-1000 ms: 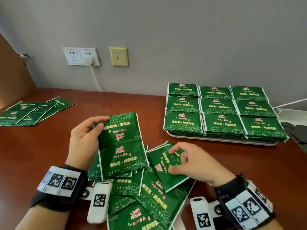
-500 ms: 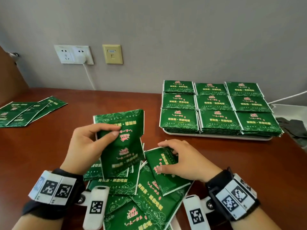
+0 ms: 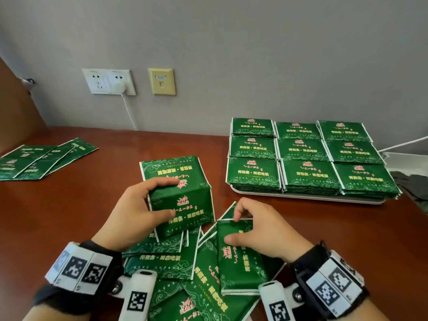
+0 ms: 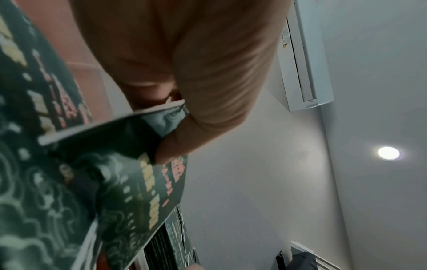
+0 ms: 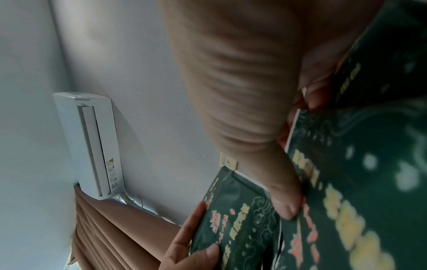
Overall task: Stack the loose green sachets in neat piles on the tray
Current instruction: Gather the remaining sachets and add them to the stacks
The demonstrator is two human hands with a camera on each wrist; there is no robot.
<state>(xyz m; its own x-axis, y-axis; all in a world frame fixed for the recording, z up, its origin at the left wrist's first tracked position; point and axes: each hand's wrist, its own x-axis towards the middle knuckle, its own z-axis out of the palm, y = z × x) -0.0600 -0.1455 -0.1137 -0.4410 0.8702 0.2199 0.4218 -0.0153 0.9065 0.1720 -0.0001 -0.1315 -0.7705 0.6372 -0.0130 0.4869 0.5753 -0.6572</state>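
Observation:
Loose green sachets [image 3: 176, 258] lie in a jumble on the brown table in front of me. My left hand [image 3: 136, 209] grips a bundle of sachets [image 3: 183, 195], held up above the jumble; its thumb and fingers curl round the bundle's left edge. In the left wrist view the bundle [image 4: 69, 164] fills the lower left. My right hand [image 3: 259, 230] pinches a small stack of sachets [image 3: 238, 262] lying on the jumble, thumb on top and fingertips at the far edge. The white tray [image 3: 308, 198] at the right holds neat green piles [image 3: 305, 156] in three rows.
Several more sachets [image 3: 41, 158] are fanned out at the table's far left. A wall socket with a plug and white cable [image 3: 111, 82] and a beige wall plate [image 3: 161, 81] are behind. A white cable and dark cloth [image 3: 412, 184] lie right of the tray.
My left hand has lifted its bundle and turned it more upright. My right hand has curled over the small stack on the jumble and taken hold of it.

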